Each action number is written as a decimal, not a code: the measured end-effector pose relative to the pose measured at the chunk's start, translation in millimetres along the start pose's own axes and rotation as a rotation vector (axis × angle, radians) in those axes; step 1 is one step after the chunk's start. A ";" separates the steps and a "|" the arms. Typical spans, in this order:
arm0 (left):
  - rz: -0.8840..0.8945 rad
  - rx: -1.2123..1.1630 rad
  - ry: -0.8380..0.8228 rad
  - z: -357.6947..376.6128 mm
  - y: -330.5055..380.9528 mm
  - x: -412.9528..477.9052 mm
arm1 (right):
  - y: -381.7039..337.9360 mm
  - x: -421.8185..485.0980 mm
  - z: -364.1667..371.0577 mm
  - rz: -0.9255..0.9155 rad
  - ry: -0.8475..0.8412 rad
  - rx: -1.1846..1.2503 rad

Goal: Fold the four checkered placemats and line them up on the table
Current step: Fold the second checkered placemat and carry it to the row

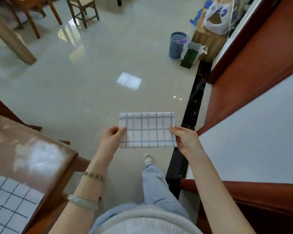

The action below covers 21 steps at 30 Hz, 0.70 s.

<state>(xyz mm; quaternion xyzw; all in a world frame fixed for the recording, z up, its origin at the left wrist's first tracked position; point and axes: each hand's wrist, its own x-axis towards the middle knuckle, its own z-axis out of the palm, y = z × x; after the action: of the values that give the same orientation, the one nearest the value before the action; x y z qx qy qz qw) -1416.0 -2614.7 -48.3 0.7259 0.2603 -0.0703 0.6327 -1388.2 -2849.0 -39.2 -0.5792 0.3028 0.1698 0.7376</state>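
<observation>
While she stands beside the glossy brown wooden table (41,159), her left hand (111,137) and right hand (186,141) pinch the short ends of the folded white blue-checkered cloth placemat (147,130), in the air above the floor. It looks light and soft, so holding both ends should stop sagging.

Fingers of the left hand (111,137) and right hand (186,139) lie hidden behind the held mat (147,130), thumbs alone showing in front. At 8 o'clock, a second mat (7,200) is cut off by the left and bottom edges; glare blurs the table (41,141) beneath it. At 11 o'clock, a chair (87,1) loses its back to the top edge. The bag (216,19) at 1 o'clock carries unreadable print.
</observation>
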 end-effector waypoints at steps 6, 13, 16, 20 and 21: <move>-0.018 -0.094 0.180 7.1 46.9 71.3 | -82.7 88.4 49.2 0.033 -0.180 -0.131; -0.062 -0.163 0.423 -16.8 77.7 125.1 | -135.0 162.3 132.2 0.079 -0.405 -0.288; -0.081 -0.179 0.496 -32.7 79.3 145.3 | -143.3 187.5 174.4 0.108 -0.459 -0.322; -0.092 -0.226 0.592 -60.5 88.2 179.5 | -153.2 220.5 240.1 0.139 -0.542 -0.363; -0.096 -0.236 0.613 -69.0 90.6 190.5 | -155.8 229.4 258.7 0.142 -0.557 -0.373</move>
<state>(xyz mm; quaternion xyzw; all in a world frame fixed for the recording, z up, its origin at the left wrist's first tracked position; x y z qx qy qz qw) -1226.5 -2499.5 -37.5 0.6218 0.4788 0.1526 0.6007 -1055.7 -2666.7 -32.0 -0.6129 0.0933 0.4247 0.6598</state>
